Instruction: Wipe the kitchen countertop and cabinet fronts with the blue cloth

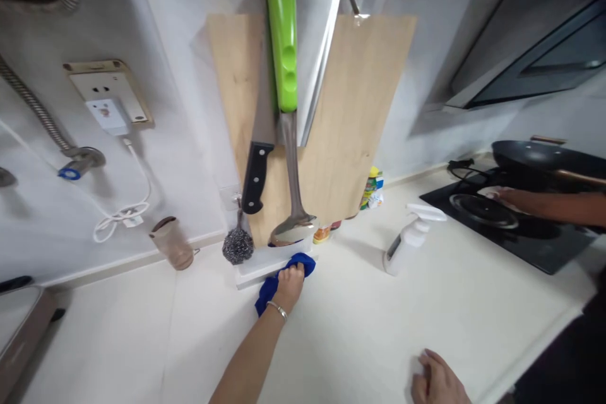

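Observation:
My left hand (290, 284), with a bracelet at the wrist, is closed on a blue cloth (267, 293) and presses it against the counter beside a low white ledge (250, 276). Just above the cloth hang a metal ladle (294, 230) with a green handle, a black-handled knife (258, 177) and a steel-wool scrubber (238, 246). My right hand (438, 380) rests near the counter's front, partly cut off by the lower edge of the picture. Its fingers are loosely bent and apart, with nothing visible in them. A white spray bottle (406, 240) stands upright beyond it.
A wooden board (360, 95) hangs behind the utensils, with small packages (372, 189) near its lower right. Another person's hand (506, 197) holds a pale cloth on the black cooktop (544, 246), beside a wok (544, 154). A brown cup (173, 245) stands at the left wall.

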`<move>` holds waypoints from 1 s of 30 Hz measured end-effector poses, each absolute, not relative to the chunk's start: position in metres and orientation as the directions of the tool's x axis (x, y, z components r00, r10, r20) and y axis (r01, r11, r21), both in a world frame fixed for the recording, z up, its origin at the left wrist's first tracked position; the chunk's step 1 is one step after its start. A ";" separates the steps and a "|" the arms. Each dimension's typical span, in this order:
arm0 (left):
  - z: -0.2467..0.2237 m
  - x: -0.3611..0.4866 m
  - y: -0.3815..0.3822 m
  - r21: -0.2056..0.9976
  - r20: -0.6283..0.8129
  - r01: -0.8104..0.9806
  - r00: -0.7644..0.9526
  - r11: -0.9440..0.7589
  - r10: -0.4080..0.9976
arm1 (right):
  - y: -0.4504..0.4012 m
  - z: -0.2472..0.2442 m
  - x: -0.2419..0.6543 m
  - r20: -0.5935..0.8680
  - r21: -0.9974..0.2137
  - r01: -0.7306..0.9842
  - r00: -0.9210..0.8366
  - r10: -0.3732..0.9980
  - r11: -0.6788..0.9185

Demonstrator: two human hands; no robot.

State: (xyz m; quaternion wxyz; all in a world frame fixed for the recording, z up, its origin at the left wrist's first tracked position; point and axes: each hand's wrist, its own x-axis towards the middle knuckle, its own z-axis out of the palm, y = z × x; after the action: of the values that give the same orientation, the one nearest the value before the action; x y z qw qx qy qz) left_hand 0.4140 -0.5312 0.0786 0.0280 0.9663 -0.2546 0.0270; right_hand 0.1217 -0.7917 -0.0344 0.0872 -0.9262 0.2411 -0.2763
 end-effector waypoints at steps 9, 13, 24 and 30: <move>0.087 0.428 -0.590 0.080 0.039 -0.526 0.850 -0.847 -0.525 | -0.779 -0.020 0.124 0.450 -0.352 -0.406 0.717 -0.533 -0.843; 0.092 0.422 -0.584 0.076 0.056 -0.518 0.855 -0.852 -0.515 | -0.782 -0.025 0.124 0.485 -0.366 -0.368 0.709 -0.513 -0.855; 0.096 0.407 -0.486 0.010 0.063 -0.442 0.895 -0.897 -0.441 | -0.778 -0.016 0.125 0.534 -0.415 -0.304 0.682 -0.500 -0.857; 0.109 0.390 -0.414 -0.033 0.057 -0.338 0.939 -0.940 -0.340 | -0.779 -0.020 0.123 0.517 -0.435 -0.299 0.689 -0.508 -0.849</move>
State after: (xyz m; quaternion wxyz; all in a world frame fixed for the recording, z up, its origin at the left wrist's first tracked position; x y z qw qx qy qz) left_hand 0.3901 -0.4136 0.1085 -0.0115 0.9845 -0.1722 0.0310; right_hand 0.1232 -0.7787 -0.0198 0.1603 -0.9048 0.2231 -0.3253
